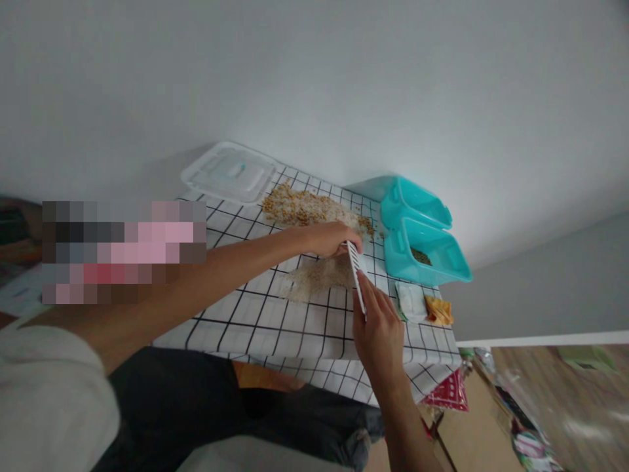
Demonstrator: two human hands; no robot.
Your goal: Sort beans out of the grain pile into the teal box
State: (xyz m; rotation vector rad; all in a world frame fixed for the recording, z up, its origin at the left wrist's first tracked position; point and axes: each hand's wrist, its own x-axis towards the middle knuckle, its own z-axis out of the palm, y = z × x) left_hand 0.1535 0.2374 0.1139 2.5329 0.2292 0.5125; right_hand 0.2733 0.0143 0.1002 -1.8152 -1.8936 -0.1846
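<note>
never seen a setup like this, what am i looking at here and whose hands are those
There is no machine here, just a person, seen through a camera worn on their own head. The bare left hand and right hand together hold a thin white dark-striped strip. On a black-gridded white cloth lie a heap of yellow and white grains, a thin spread of pale brown grains and a clear rectangular plastic lid. Toward the right stand two turquoise plastic bins; the nearer holds dark green bits. Near it lie a small white packet and a small orange packet.
</note>
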